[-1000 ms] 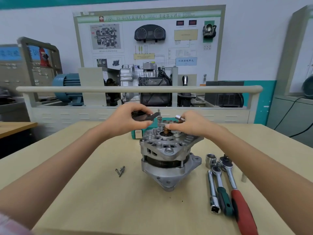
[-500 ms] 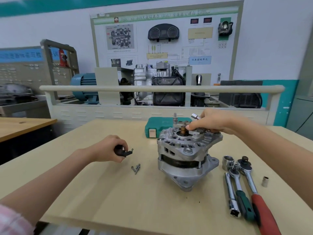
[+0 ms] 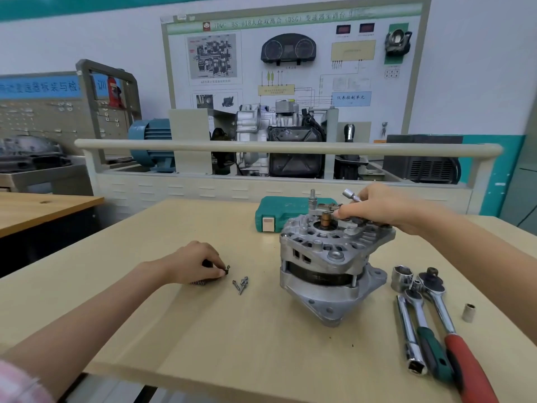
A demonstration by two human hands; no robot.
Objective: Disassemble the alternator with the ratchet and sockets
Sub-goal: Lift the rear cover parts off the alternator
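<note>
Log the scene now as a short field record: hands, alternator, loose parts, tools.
left hand: pinches a small black part at the table
right hand: holds a socket, fingers on top of the alternator
screws: loose, left of the alternator
ratchets: right of the alternator
case: green, behind the alternator

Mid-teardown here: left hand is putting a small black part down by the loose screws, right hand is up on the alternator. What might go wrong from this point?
1. The loose screws lie bare on the table beside the left hand and its small black part; a nudge could scatter them.
2. The alternator stands on its narrow mounting end, steadied only by the right hand; pulling on top may tip it.
3. That hand also grips a small socket, which could drop.
</note>
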